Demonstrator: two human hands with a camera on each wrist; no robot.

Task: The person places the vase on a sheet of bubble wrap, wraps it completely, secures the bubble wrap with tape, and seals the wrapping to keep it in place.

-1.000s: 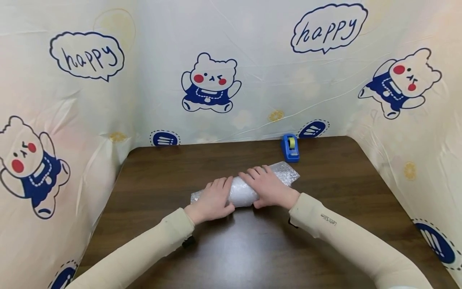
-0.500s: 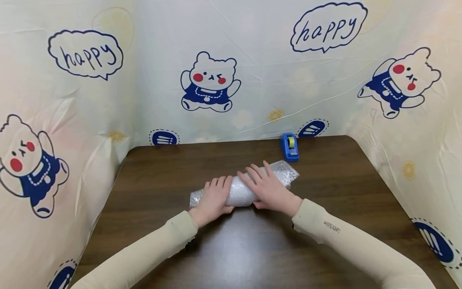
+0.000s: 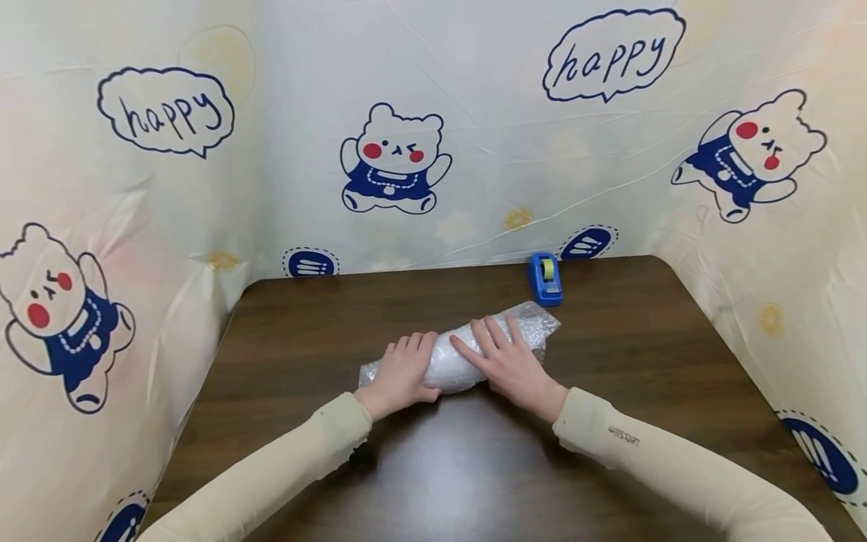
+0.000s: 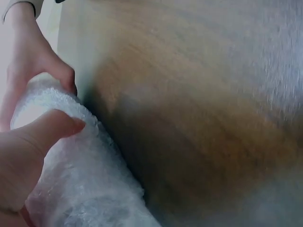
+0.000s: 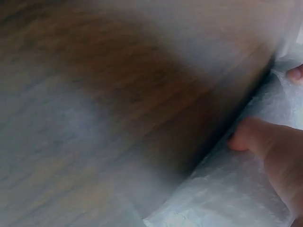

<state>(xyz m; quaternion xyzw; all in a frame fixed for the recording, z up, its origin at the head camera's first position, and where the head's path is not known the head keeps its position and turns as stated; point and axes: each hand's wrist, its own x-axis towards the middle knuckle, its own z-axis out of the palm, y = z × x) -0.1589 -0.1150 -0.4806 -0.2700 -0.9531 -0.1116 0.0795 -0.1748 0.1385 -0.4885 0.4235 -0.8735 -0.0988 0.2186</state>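
Note:
A bundle rolled in clear bubble wrap [image 3: 452, 366] lies slantwise on the brown table, its flattened ends of loose wrap sticking out on both sides. My left hand [image 3: 401, 374] grips its left part, fingers over the top and thumb along the near side. On the right part, my right hand [image 3: 516, 370] holds the roll with its fingers spread over the top. In the right wrist view the right thumb [image 5: 258, 137] presses the near side of the wrap. The left wrist view shows the left thumb [image 4: 57, 125] on the wrap too. What is inside the wrap is hidden.
A blue tape dispenser [image 3: 546, 280] with yellow tape stands at the back of the table [image 3: 305, 316], beyond the roll's right end. A printed cloth curtain [image 3: 488, 165] with bear pictures encloses the table at the back and sides.
The right hand's fingers have shifted slightly on the roll and spread apart. The roll has turned a little in place under the hands. The left hand has stayed nearly where it was.

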